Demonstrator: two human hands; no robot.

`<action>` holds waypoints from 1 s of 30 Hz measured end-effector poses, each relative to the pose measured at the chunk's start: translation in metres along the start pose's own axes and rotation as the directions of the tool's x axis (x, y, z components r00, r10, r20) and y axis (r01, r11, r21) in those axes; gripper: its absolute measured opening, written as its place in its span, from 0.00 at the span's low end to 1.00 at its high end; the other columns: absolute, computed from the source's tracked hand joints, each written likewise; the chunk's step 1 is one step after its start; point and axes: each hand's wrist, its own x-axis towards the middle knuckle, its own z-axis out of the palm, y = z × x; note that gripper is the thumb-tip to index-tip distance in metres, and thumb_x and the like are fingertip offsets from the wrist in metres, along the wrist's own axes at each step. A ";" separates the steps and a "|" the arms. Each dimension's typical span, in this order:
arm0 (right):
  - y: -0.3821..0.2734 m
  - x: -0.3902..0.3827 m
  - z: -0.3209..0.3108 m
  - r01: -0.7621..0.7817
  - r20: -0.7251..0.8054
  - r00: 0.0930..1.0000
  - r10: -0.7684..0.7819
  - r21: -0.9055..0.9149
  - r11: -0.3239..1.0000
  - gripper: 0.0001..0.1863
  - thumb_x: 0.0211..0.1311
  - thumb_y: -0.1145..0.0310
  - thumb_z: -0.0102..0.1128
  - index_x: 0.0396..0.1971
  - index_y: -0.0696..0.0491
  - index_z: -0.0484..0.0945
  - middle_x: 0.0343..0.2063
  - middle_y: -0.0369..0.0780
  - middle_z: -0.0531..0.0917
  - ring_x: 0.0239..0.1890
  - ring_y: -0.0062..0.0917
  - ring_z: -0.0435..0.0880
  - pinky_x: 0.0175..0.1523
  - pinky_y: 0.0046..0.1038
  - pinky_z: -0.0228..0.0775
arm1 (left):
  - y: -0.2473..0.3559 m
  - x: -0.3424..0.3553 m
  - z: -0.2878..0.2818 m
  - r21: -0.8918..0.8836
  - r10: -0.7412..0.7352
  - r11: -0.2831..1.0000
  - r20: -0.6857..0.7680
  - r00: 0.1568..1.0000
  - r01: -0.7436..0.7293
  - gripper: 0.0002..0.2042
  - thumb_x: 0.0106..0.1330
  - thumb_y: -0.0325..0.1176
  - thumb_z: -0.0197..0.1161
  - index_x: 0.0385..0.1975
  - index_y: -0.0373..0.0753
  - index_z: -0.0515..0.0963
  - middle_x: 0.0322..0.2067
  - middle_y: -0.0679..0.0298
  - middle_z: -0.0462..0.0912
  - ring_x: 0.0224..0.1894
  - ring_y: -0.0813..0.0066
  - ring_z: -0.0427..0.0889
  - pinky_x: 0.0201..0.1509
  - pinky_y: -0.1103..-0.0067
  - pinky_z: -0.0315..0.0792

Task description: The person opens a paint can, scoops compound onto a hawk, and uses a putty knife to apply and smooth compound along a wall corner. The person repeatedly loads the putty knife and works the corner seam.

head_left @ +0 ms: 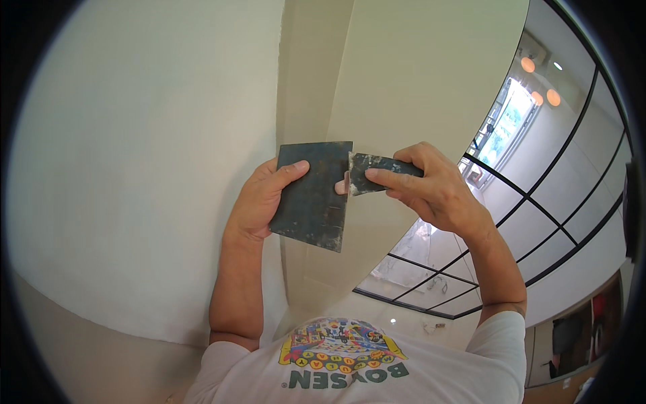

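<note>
My left hand holds a large, dark, flat putty blade in front of me. The thumb lies on its face, and a fingertip shows near its right edge. My right hand grips a smaller dark putty blade with pale residue on it, thumb on top. The small blade's left edge is right at the large blade's right edge; whether they touch I cannot tell. Pale smears mark the large blade's lower corner. Most of my left hand's fingers are hidden behind it.
A pale wall fills the left, meeting a cream surface at a corner behind the blades. On the right are black-framed glossy panels with reflected lights and a window. Dark open shelving shows at the lower right.
</note>
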 end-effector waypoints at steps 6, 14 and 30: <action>0.020 -0.009 0.005 -0.117 -0.051 0.992 0.115 -0.050 0.992 0.24 0.62 0.72 0.75 0.59 0.42 0.88 0.40 0.42 0.84 0.39 0.35 0.82 0.46 0.35 0.77 | 0.003 -0.001 -0.004 0.004 0.043 0.999 -0.105 0.993 -0.043 0.21 0.77 0.36 0.61 0.60 0.25 0.79 0.50 0.54 0.90 0.47 0.68 0.92 0.52 0.71 0.87; 0.105 0.070 -0.030 -0.154 -0.528 0.805 0.269 0.252 0.955 0.20 0.75 0.74 0.64 0.64 0.48 0.85 0.44 0.44 0.82 0.42 0.34 0.82 0.47 0.30 0.75 | -0.007 -0.013 -0.020 0.052 0.101 0.994 -0.055 0.993 -0.099 0.18 0.80 0.35 0.60 0.59 0.27 0.81 0.50 0.53 0.90 0.48 0.65 0.92 0.52 0.70 0.87; 0.131 0.242 -0.065 0.164 -0.381 0.812 -0.442 -0.578 0.799 0.22 0.70 0.71 0.71 0.62 0.39 0.87 0.46 0.41 0.84 0.44 0.35 0.81 0.49 0.37 0.77 | 0.002 -0.025 -0.020 0.084 0.141 0.986 0.028 0.990 -0.143 0.16 0.84 0.31 0.54 0.61 0.27 0.79 0.49 0.54 0.90 0.47 0.69 0.91 0.52 0.72 0.88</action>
